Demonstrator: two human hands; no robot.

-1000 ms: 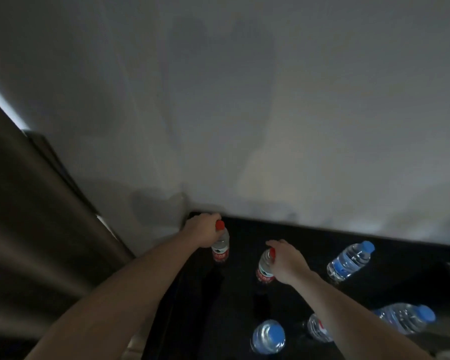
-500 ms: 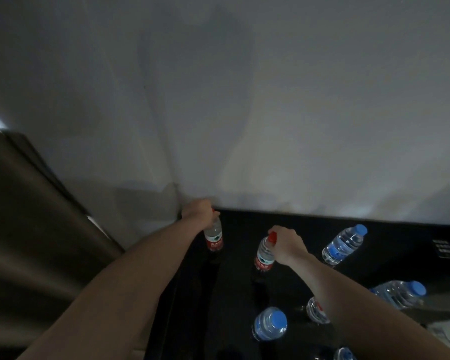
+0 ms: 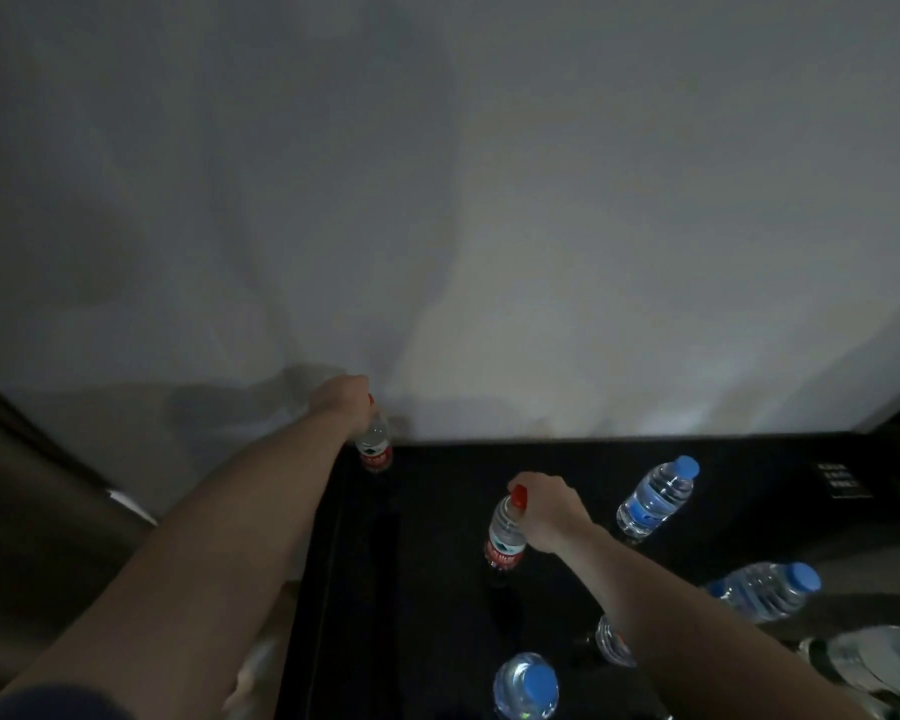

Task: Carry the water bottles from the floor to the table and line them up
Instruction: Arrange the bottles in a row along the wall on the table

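The bottles [image 3: 654,500] are clear, glossy plastic with smooth blue or red caps; the bench [image 3: 437,589] is smooth, dark and faintly reflective; the far wall [image 3: 489,200] is matt.

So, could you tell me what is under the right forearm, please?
Part of a water bottle with a red label shows on the black table beneath the right forearm; its cap and the rest are covered.
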